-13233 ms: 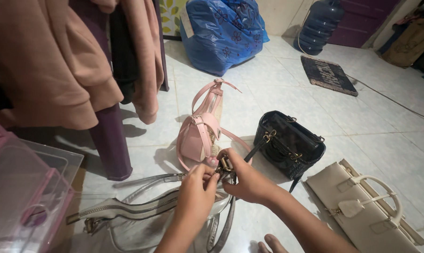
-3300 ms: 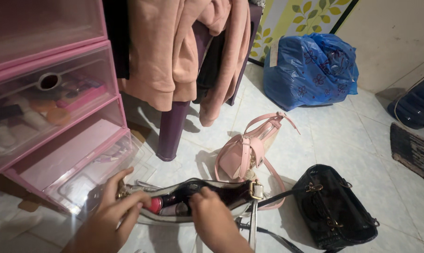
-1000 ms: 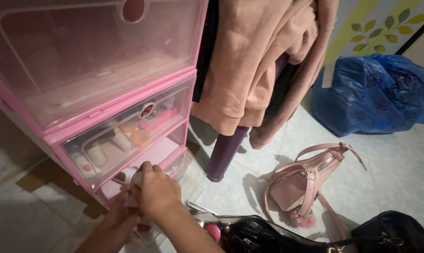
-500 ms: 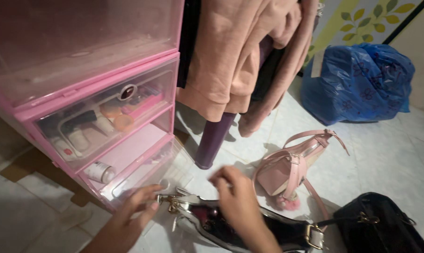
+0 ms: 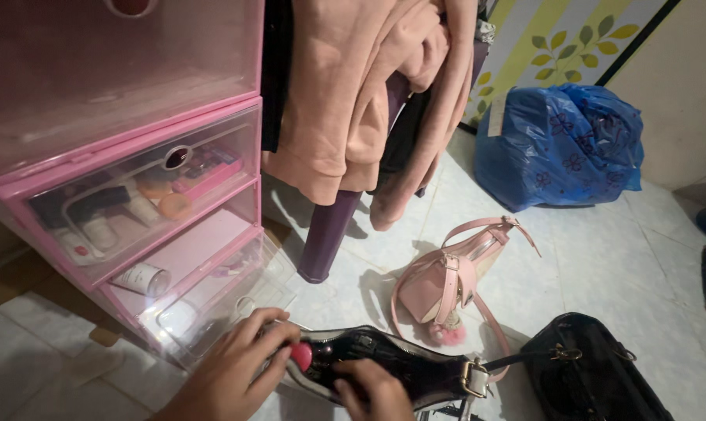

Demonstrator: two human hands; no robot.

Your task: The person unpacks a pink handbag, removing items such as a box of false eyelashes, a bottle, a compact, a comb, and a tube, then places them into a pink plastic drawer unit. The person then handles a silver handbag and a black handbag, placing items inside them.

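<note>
Emptying the silver handbag (image 5: 384, 370) — partway, by the look of it.
L hand (image 5: 232, 374) pinches a small pink-capped item (image 5: 301, 355) at the bag mouth; R hand (image 5: 372, 390) dips inside, grip state can't tell. One white bottle (image 5: 141, 278) lies in the open bottom drawer (image 5: 212, 308); more dark bits remain inside. Bag lies on the floor, long axis left-right, mouth up.

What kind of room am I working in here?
Probably a room in a home, worked on the tiled floor: pink plastic drawers holding toiletries, clothes draped over a purple chair, and handbags, like the pink handbag, lying about.
</note>
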